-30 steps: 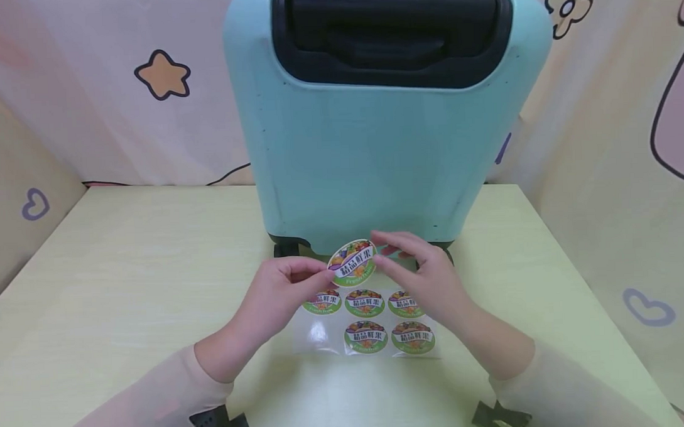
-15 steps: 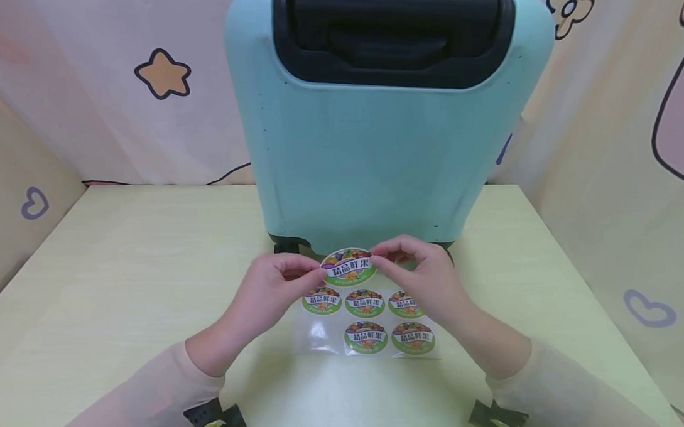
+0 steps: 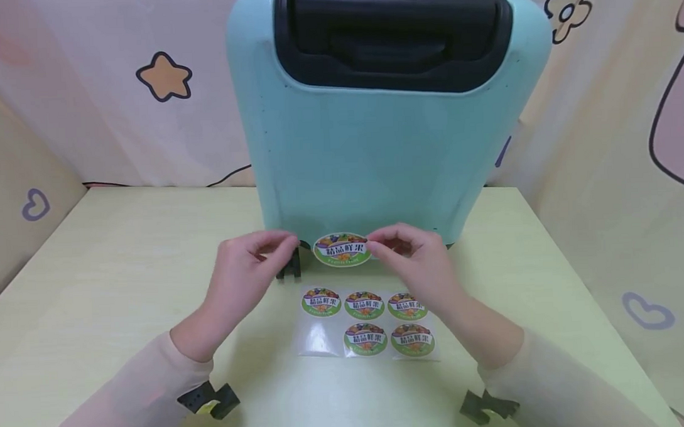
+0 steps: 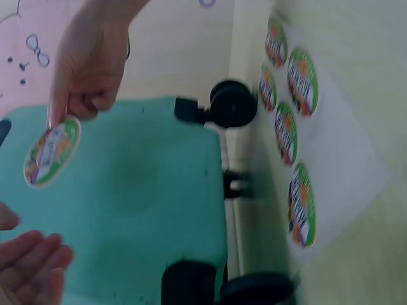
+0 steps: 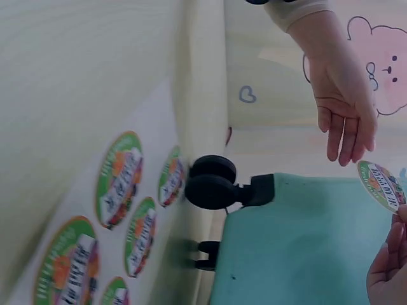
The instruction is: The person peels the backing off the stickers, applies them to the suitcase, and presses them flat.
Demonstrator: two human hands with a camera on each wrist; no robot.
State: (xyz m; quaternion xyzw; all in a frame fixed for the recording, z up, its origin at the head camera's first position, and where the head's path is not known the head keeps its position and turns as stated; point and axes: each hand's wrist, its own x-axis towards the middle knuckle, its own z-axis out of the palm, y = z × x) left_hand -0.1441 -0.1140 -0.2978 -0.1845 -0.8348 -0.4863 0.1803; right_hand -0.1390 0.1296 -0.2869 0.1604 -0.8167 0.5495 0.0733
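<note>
An oval fruit sticker [image 3: 341,250], green at the bottom with coloured fruit and white lettering, hangs upright before the lower part of the suitcase [image 3: 368,156]. My right hand [image 3: 425,261] pinches its right edge between thumb and fingertips. To the left, my left hand [image 3: 245,276] stands a small gap away from the sticker, holding nothing. Its fingers look nearly straight in the right wrist view. Below the hands lies a clear sticker sheet [image 3: 318,341] with several matching stickers [image 3: 365,306] on it and one bare spot at front left.
The light blue suitcase stands upright on the pale table [image 3: 123,277], with a black handle panel [image 3: 392,42] and black wheels [image 3: 289,264]. Cloth walls [image 3: 599,135] with cartoon drawings enclose the back and sides.
Both hands held the sticker half a second ago. Since then my left hand has let go and shifted left and up, while my right hand has raised the sticker slightly towards the suitcase.
</note>
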